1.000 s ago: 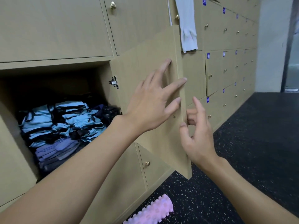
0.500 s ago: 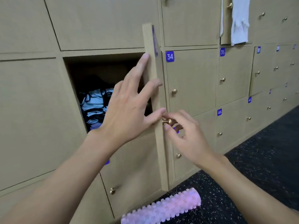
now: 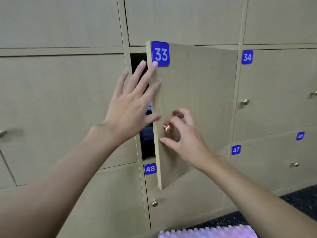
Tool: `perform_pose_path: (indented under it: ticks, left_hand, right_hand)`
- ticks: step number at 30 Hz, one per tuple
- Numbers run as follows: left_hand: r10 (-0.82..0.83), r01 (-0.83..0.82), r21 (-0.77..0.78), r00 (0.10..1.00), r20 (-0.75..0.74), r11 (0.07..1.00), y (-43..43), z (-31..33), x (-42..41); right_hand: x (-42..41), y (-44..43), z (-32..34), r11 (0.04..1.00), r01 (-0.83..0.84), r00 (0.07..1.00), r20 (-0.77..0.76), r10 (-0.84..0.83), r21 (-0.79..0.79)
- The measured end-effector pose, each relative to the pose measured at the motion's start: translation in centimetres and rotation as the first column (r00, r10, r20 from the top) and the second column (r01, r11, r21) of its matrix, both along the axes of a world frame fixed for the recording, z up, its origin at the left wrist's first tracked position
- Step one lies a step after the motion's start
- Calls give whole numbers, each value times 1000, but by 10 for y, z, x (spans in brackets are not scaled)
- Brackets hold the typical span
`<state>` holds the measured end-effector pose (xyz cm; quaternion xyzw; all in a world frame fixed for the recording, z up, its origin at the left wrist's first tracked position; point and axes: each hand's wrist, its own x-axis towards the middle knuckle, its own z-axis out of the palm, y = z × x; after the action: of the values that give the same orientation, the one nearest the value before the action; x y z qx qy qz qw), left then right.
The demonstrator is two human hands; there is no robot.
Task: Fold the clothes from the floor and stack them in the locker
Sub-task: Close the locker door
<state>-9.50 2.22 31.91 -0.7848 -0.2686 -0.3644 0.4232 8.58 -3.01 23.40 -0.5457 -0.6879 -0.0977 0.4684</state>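
The wooden door of locker 33 (image 3: 197, 93) stands a narrow gap from closed. My left hand (image 3: 130, 107) presses its straight, spread fingers against the door's free edge, beside the blue number plate (image 3: 160, 54). My right hand (image 3: 185, 136) curls its fingers round the brass door knob (image 3: 166, 128), with the thumb lying on the door below it. Through the gap only a dark sliver of the folded clothes (image 3: 146, 143) shows inside the locker; the rest of the stack is hidden.
Closed lockers surround the open one: 34 (image 3: 247, 57) to the right, 47 (image 3: 236, 149) and 48 (image 3: 150, 168) below. A pink ridged foam roller (image 3: 205, 233) lies on the dark speckled floor (image 3: 301, 200) at the bottom.
The door has swung from wide open to almost closed. My right hand took the knob and my left hand followed the door's edge. The clothes stack has gone nearly out of sight.
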Motion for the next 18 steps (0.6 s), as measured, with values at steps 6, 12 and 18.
perform_pose_path:
  ticks: [6, 12, 18]
  left_hand:
    - [139, -138, 21, 990, -37, 990, 50, 1, -6]
    - [235, -237, -10, 968, -87, 971, 88, 2, -7]
    - [298, -307, -52, 946, -129, 950, 112, 7, -5]
  right_hand:
    - [1, 51, 4, 975, 216, 955, 215, -202, -45]
    - [-6, 101, -4, 939, 336, 901, 266, -343, 74]
    - [-8, 133, -9, 894, 411, 844, 296, -447, 179]
